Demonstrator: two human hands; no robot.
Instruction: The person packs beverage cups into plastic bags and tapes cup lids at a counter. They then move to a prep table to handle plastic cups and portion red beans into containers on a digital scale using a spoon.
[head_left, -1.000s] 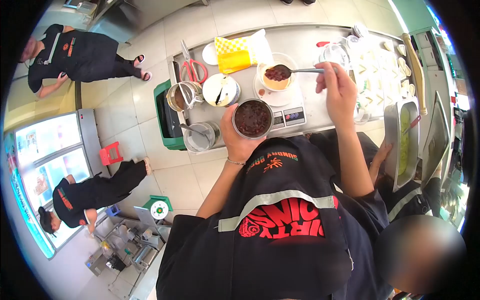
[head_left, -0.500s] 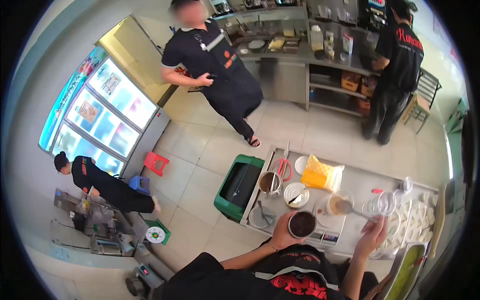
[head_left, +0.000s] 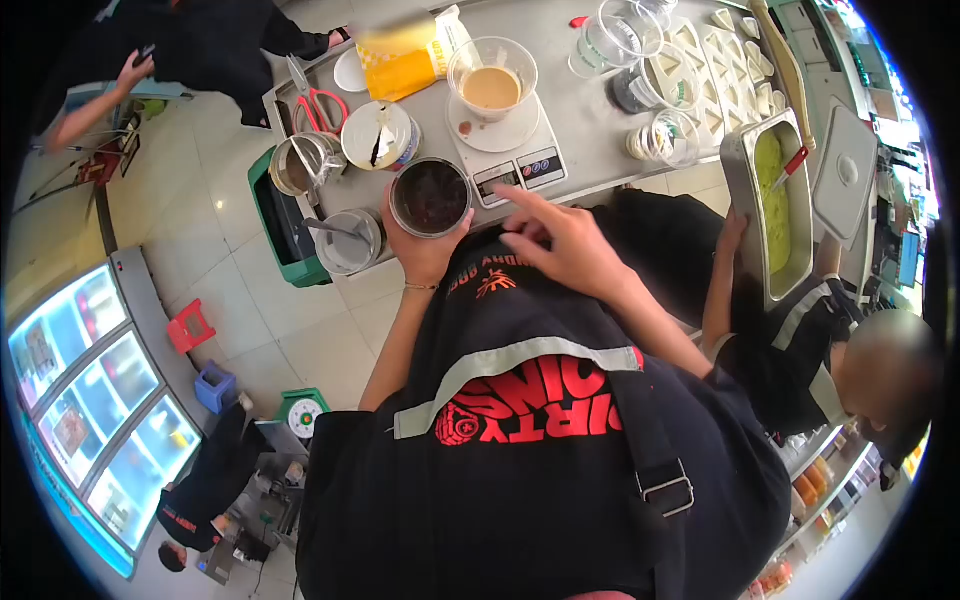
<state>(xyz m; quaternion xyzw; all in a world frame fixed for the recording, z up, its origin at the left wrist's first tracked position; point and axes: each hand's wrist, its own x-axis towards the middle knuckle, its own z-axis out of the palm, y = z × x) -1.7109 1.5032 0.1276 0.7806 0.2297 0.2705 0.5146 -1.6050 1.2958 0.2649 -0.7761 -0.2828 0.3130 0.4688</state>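
Observation:
My left hand [head_left: 425, 250] is wrapped round a clear plastic cup [head_left: 430, 197] with dark contents, held upright at the table's near edge. My right hand [head_left: 572, 248] holds nothing; its index finger stretches toward the display of a white digital kitchen scale [head_left: 545, 160], the other fingers partly curled. Whether the fingertip touches the scale I cannot tell. On the scale's round plate stands a clear plastic bowl [head_left: 492, 70] of light brown liquid. Left of the scale is a white-lidded tub [head_left: 382, 135] with a dark smear on its lid.
Red scissors [head_left: 325, 108], a yellow packet [head_left: 405, 65] and a container with a spoon [head_left: 348, 243] lie around the tub. Clear cups [head_left: 628, 35] and white triangular pieces [head_left: 710, 75] are at right. A person there holds a metal pan of green food [head_left: 775, 200]. Others stand left.
The view has tilted down toward my body. My right hand has let go of a long-handled spoon and moved left to the scale. A person with a green-filled pan is now closer on the right.

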